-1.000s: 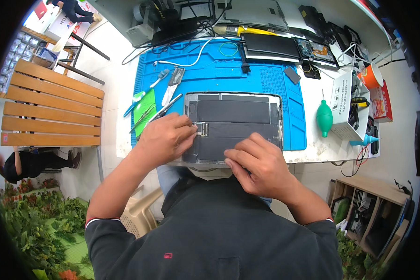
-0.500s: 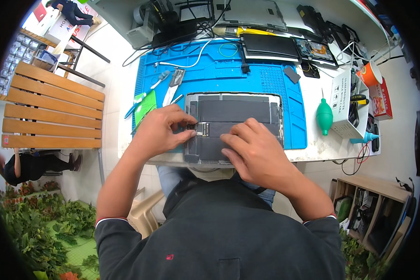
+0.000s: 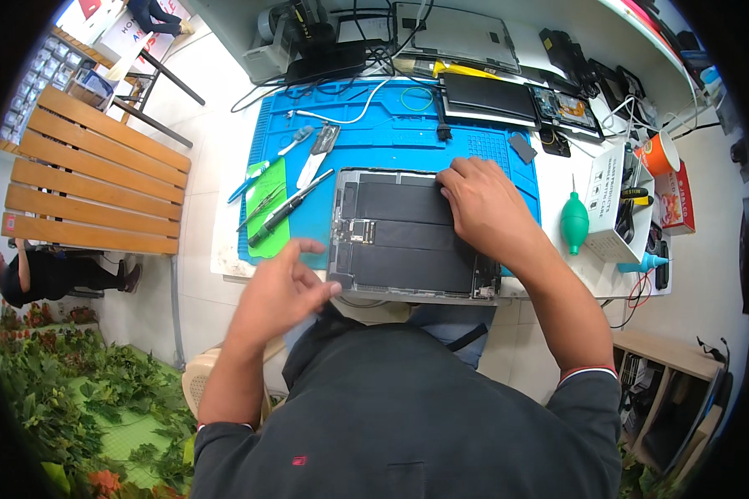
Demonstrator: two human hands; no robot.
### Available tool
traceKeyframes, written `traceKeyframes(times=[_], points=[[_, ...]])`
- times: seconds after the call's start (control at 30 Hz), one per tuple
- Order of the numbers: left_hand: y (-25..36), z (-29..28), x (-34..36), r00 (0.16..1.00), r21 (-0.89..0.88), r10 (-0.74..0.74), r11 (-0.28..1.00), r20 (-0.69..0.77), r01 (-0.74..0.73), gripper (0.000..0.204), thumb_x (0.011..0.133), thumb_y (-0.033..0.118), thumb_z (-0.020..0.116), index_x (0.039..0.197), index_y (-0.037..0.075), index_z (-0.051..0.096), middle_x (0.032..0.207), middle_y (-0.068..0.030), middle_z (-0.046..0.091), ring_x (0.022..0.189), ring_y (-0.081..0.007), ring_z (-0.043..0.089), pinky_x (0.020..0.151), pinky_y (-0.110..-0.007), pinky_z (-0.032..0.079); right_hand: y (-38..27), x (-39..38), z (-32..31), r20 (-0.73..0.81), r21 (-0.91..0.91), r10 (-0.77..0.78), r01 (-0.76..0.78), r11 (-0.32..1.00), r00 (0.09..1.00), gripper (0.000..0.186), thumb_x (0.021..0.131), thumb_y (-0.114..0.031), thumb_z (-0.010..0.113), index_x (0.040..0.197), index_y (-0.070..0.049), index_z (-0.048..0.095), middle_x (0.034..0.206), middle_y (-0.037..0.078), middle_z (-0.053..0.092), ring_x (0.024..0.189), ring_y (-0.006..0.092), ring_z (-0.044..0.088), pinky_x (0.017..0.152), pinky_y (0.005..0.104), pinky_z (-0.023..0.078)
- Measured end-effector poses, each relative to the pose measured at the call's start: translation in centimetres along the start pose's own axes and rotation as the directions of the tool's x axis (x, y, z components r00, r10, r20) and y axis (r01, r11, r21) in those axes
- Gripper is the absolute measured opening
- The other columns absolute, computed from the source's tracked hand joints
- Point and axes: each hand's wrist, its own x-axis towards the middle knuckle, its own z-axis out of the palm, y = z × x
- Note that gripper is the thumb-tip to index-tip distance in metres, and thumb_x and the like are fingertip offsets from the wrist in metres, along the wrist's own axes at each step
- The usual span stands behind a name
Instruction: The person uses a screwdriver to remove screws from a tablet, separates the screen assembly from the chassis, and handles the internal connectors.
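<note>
An opened tablet (image 3: 391, 270), its dark battery cells showing, lies over the near edge of the blue repair mat (image 3: 374, 150). My right hand (image 3: 487, 200) is on the tablet's far right part, its bent fingers close together at the far edge. Just off the tablet's near left corner, my left hand (image 3: 283, 295) hovers with fingers apart and nothing in them. A small metal-covered board (image 3: 358, 231) shows at the tablet's left side. Left of it, a pen-shaped screwdriver (image 3: 287, 209) and tweezers (image 3: 258, 209) lie across a green pad (image 3: 280, 237).
A toothbrush (image 3: 266, 170) and a flat metal blade (image 3: 314, 162) lie farther up the mat. At right stand a green air blower (image 3: 574, 223) and a white box (image 3: 612, 187) of tools. Cables, a black-screened device (image 3: 491, 96) and a tablet shell (image 3: 453, 33) fill the back.
My left hand has drawn back from the small board toward me, its fingers spreading. My right hand has moved up to the tablet's far edge. The head view has shifted slightly.
</note>
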Motion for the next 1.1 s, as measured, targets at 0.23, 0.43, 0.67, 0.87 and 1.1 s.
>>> traceKeyframes(times=[0.23, 0.43, 0.67, 0.87, 1.1], points=[[-1.4, 2.8, -1.2, 0.986, -0.339, -0.051, 0.941, -0.156, -0.005, 0.053, 0.103, 0.004, 0.079, 0.146, -0.009, 0.052, 0.083, -0.0117, 0.077, 0.073, -0.0164, 0.078, 0.062, -0.027, 0.061, 0.0, 1.2, 1.0, -0.083, -0.024, 0.046, -0.048, 0.999, 0.995, 0.010, 0.100, -0.010, 0.069, 0.102, 0.000, 0.070, 0.105, 0.018, 0.071, 0.104, 0.0373, 0.067, 0.094, 0.0497, 0.052], [-2.2, 3.2, -2.9, 0.986, -0.432, -0.164, 0.892, -0.028, 0.135, 0.046, 0.106, 0.013, 0.077, 0.139, -0.010, 0.054, 0.083, -0.0158, 0.076, 0.066, -0.0194, 0.076, 0.058, -0.030, 0.062, 1.7, 2.0, 1.2, -0.066, -0.013, 0.026, -0.027, 1.000, 0.997, 0.010, 0.101, -0.011, 0.070, 0.103, -0.002, 0.069, 0.103, 0.018, 0.071, 0.103, 0.0390, 0.068, 0.092, 0.0503, 0.053], [-3.9, 5.3, -3.2, 0.990, -0.559, -0.056, 0.829, -0.131, -0.027, 0.052, 0.108, 0.016, 0.074, 0.144, -0.012, 0.049, 0.099, -0.0226, 0.079, 0.084, -0.0252, 0.081, 0.070, -0.032, 0.067, 3.2, 2.5, 0.9, 0.011, 0.062, -0.051, 0.050, 0.997, 0.999, 0.010, 0.102, -0.008, 0.066, 0.105, 0.001, 0.068, 0.102, 0.021, 0.071, 0.103, 0.0433, 0.068, 0.093, 0.0532, 0.054], [-3.3, 5.3, -2.6, 0.987, -0.650, -0.027, 0.755, -0.161, -0.086, 0.060, 0.108, 0.014, 0.074, 0.152, -0.014, 0.043, 0.111, -0.0246, 0.079, 0.097, -0.0277, 0.082, 0.078, -0.034, 0.069, 1.0, 0.4, -1.6, 0.094, 0.134, 0.102, -0.114, 0.984, 0.990, 0.014, 0.108, -0.009, 0.060, 0.112, 0.002, 0.067, 0.110, 0.023, 0.071, 0.106, 0.0457, 0.068, 0.094, 0.0534, 0.054], [-2.0, 4.2, -1.7, 0.988, -0.617, 0.031, 0.778, -0.149, -0.117, 0.070, 0.108, 0.014, 0.073, 0.161, -0.015, 0.036, 0.112, -0.0243, 0.079, 0.095, -0.0272, 0.082, 0.078, -0.033, 0.069, 0.9, -4.0, -2.7, 0.012, 0.367, 0.145, -0.140, 0.920, 0.989, 0.026, 0.108, -0.005, 0.056, 0.128, 0.003, 0.070, 0.115, 0.028, 0.075, 0.105, 0.0477, 0.072, 0.093, 0.0516, 0.057]])
